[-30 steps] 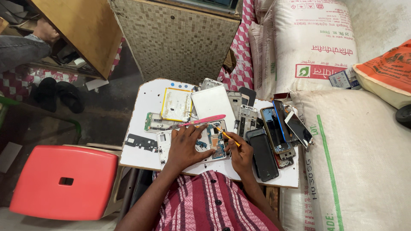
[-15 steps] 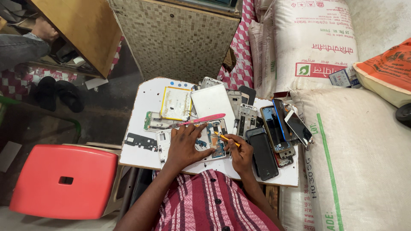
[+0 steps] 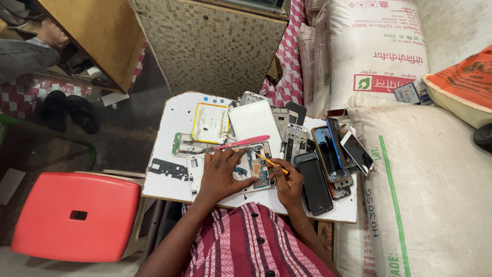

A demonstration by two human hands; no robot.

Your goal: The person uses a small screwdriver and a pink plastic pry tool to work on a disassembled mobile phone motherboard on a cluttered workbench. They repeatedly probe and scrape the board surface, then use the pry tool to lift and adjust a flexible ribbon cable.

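On the white board [image 3: 169, 110] that rests across the seated person's lap, an opened phone [image 3: 251, 169] with its blue circuit board exposed lies near the person's edge, between the two hands. The left hand [image 3: 223, 172] lies flat, palm down, on the near-left part of the opened phone, fingers spread and pressing on it rather than gripping it. The right hand [image 3: 287, 182], just right of the opened phone, is curled closed around a thin yellow-handled tool [image 3: 267, 161], whose tip angles up and left to touch the circuit board. A pink tool [image 3: 243, 142] lies loose on the board just beyond the left hand's fingertips. Farther back from the opened phone sit a yellow-rimmed flat panel [image 3: 210, 123] and a white back cover [image 3: 254, 123], side by side. A black frame piece [image 3: 168, 168] lies left of the left hand, near the board's front-left edge. To the right of the right hand, several dark phones [image 3: 328, 154] lie side by side in a crowded row, some overlapping. A red plastic stool [image 3: 77, 215] stands left of the board, well apart from it, and large white sacks [image 3: 430, 179] rise right of it, touching its right edge.
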